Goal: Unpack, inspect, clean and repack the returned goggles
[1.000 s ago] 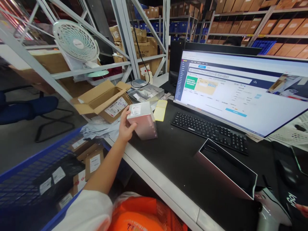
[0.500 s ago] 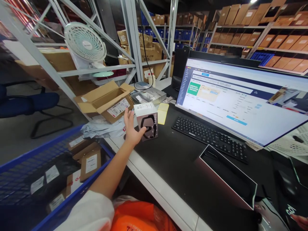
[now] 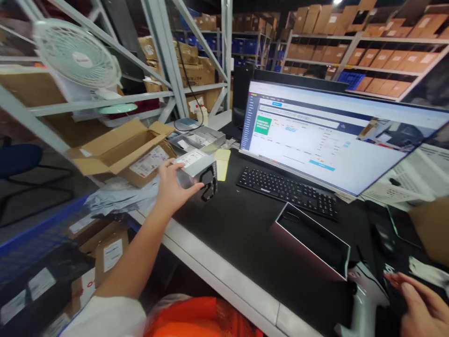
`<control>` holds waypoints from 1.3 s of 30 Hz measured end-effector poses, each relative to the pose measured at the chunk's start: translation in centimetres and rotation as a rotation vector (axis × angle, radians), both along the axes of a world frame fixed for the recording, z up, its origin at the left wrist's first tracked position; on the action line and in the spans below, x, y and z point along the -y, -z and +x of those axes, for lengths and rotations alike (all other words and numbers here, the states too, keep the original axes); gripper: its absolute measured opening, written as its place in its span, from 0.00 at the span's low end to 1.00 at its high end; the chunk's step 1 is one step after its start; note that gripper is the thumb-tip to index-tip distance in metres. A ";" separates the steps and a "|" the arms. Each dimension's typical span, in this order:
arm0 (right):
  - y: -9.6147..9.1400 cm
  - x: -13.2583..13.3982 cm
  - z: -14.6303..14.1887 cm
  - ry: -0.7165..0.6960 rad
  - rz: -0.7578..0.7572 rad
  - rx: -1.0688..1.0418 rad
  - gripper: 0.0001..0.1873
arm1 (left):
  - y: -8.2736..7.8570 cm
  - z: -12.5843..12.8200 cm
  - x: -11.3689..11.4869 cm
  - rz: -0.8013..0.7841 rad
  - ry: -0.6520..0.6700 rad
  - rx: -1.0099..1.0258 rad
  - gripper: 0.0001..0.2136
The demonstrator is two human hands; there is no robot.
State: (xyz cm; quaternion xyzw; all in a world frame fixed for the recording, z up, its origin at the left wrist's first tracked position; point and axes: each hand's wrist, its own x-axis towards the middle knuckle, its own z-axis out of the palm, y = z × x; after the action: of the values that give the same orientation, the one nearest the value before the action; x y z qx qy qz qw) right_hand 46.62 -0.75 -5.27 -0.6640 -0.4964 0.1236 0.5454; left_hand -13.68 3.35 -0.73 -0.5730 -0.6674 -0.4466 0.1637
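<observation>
My left hand (image 3: 173, 185) is wrapped around a small grey printed box (image 3: 192, 175), thumb along its front and fingers behind its top. A black looped shape is pictured on the front, and a white label lies on top. The box is tilted over the black desk mat. At the lower right edge, my right hand (image 3: 421, 304) has its fingers bent together near a reddish bit; what they hold, if anything, I cannot make out. Beside that hand lies a grey-white handheld scanner (image 3: 363, 299). An open box tray with a dark inside (image 3: 315, 243) sits between the hands.
An open cardboard carton (image 3: 122, 150) and grey plastic bags (image 3: 122, 194) sit at the left desk end. A blue crate (image 3: 31, 250) with parcels stands below. Behind the keyboard (image 3: 287, 192) is a monitor (image 3: 315, 135). A fan (image 3: 79, 56) stands near the rack.
My left hand has gone from open beside the small box to gripping it, and the box has tilted. My right hand has come further into view. The view has shifted right.
</observation>
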 end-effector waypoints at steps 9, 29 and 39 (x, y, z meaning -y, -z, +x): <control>1.5 -2.0 1.5 -0.085 0.007 -0.032 0.18 | -3.5 18.6 -0.3 -0.104 0.909 -0.462 0.18; 0.8 -2.3 1.5 -0.142 0.043 -0.048 0.16 | -2.3 30.9 -9.4 -0.052 1.355 -0.036 0.16; 0.5 -1.2 -0.7 -0.267 0.133 0.354 0.17 | -2.0 29.6 -7.3 -0.139 1.372 0.017 0.12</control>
State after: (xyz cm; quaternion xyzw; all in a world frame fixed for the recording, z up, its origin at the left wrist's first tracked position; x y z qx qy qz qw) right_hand 45.90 0.49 -5.72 -0.5663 -0.6749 0.0436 0.4712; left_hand 15.97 10.65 1.27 -0.8716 -0.1821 -0.4097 -0.1983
